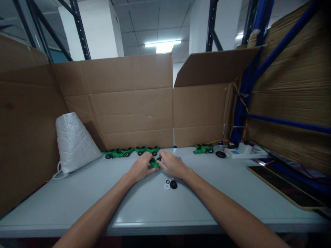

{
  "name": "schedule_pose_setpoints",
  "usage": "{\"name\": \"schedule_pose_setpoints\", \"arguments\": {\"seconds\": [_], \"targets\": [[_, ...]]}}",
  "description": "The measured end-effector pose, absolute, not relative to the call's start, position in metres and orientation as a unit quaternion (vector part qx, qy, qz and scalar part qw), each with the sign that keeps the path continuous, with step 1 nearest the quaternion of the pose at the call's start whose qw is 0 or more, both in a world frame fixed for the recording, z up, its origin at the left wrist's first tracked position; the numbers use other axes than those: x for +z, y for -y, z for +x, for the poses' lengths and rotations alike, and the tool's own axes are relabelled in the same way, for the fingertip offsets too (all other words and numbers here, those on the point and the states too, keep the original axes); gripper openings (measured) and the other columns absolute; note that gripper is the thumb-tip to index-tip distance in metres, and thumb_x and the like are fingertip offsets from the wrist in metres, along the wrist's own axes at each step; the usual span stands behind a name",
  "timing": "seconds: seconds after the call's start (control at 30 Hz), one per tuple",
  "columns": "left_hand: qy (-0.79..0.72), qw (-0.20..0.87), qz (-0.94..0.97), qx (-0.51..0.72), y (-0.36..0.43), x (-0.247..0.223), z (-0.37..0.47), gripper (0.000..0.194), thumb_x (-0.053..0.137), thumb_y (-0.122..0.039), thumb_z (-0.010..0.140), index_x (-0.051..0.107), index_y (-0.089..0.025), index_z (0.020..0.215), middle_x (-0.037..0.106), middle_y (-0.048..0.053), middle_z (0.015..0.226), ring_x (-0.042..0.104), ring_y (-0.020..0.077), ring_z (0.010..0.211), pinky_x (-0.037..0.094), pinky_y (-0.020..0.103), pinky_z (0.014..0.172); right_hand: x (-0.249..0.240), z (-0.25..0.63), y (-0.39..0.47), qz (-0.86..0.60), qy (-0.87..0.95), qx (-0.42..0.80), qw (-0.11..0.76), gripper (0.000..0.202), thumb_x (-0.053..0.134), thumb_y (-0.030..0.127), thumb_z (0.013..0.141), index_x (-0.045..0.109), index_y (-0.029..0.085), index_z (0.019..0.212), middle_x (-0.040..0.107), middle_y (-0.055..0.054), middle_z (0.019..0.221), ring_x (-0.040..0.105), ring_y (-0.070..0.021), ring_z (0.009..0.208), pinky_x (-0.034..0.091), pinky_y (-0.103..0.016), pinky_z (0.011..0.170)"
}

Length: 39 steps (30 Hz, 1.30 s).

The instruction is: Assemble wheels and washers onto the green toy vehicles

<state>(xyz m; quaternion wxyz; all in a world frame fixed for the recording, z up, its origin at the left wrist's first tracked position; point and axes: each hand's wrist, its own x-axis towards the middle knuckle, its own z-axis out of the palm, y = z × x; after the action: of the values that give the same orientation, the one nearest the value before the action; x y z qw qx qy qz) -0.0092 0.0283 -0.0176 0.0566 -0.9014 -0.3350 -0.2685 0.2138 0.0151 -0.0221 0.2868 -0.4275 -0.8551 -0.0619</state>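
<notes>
Green toy piece (154,164) sits near the middle of the worktop (139,210), between my two hands, mostly covered by my fingers. Grip state: my left hand (140,167) is closed on its left side, thumb low and fingers over the top; my right hand (174,164) is closed on its right end, where a small dark part shows between thumb and fingers. Whether that dark part is fully seated I cannot tell. Just nearer to me, apart from the held piece, lies a loose group: black disc (173,185), white ring (167,186), small black ring (168,181) and a pale bit partly behind the disc. Along the back, to the left, stands a row of green vehicles (139,151) with black wheels; how many separate ones make up the row is hard to count. Another green vehicle (203,148) stands at back right, with a larger black ring (220,154) lying flat just beside it, short of the power strip (245,151). Progress, as I judge it: the vehicles at the back look wheeled and set aside, while the piece in hand is mid-work. Left over, by appearance: the handling of this piece and the loose rings and disc, none of them in my grip.
</notes>
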Motion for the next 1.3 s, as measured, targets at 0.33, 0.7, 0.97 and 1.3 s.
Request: {"name": "schedule_pose_setpoints", "arguments": {"seconds": [0.33,0.7,0.97,1.3], "targets": [[0.287,0.064,-0.893,-0.341,-0.011,-0.002,-0.007,0.029,0.073,-0.032,0.088,0.059,-0.021,0.111,0.065,0.007,0.105,0.059,0.024,0.099,0.048,0.036,0.088,-0.005,0.211,-0.007,-0.418,0.851,-0.089,0.307,0.013,0.048,0.031,0.103,0.052,0.019,0.1,0.065,-0.007,0.092,0.059,-0.0214,0.087,0.039,-0.03,0.077],[0.277,0.044,-0.915,-0.29,-0.014,0.006,-0.016,0.028,0.075,-0.03,0.084,0.064,-0.02,0.108,0.066,0.007,0.106,0.059,0.0255,0.104,0.048,0.037,0.092,-0.001,0.217,-0.007,-0.332,0.898,-0.2,0.207,0.012,0.055,0.023,0.098,0.056,0.017,0.109,0.063,-0.011,0.108,0.056,-0.0256,0.101,0.043,-0.037,0.089],[0.299,0.012,-0.918,-0.262,-0.019,0.009,-0.024,0.029,0.079,-0.036,0.082,0.066,-0.021,0.102,0.067,0.005,0.102,0.061,0.0254,0.099,0.048,0.035,0.086,-0.007,0.207,-0.009,-0.339,0.895,-0.238,0.167,0.014,0.055,0.017,0.101,0.058,0.017,0.114,0.065,-0.011,0.111,0.058,-0.025,0.103,0.045,-0.036,0.086],[0.306,-0.024,-0.893,-0.329,-0.017,0.002,-0.01,0.047,0.077,-0.033,0.087,0.054,-0.025,0.127,0.059,0.006,0.118,0.063,0.0203,0.096,0.053,0.034,0.086,-0.005,0.21,-0.011,-0.442,0.855,-0.141,0.234,0.02,0.043,0.026,0.108,0.061,0.017,0.108,0.07,-0.01,0.103,0.063,-0.0216,0.098,0.041,-0.031,0.085]]}}
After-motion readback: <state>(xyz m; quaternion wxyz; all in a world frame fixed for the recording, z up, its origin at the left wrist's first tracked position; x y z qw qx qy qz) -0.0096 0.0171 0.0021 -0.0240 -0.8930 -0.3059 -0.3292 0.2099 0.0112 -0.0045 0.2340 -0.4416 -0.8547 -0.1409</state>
